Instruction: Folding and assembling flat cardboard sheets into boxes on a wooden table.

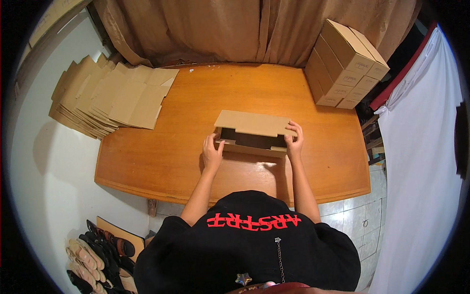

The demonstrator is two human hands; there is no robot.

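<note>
A brown cardboard box (pixel 252 122) stands on the wooden table in front of me, its long side toward me. Its lid flap is partly raised, and a dark gap shows between the flap and the near wall. My left hand (pixel 212 152) grips the left end of the box, with fingers and thumb bent round the near corner. At the right end, my right hand (pixel 293 141) pinches the corner where the flap meets the side. The inside of the box is too dark to make out.
Flattened cardboard sheets (pixel 115 95) lie in an overlapping pile at the table's far left. Closed boxes (pixel 345 66) are stacked at the far right. Brown curtains (pixel 196 32) hang behind the wooden table (pixel 147 161). Several shoes (pixel 100 255) sit at the lower left.
</note>
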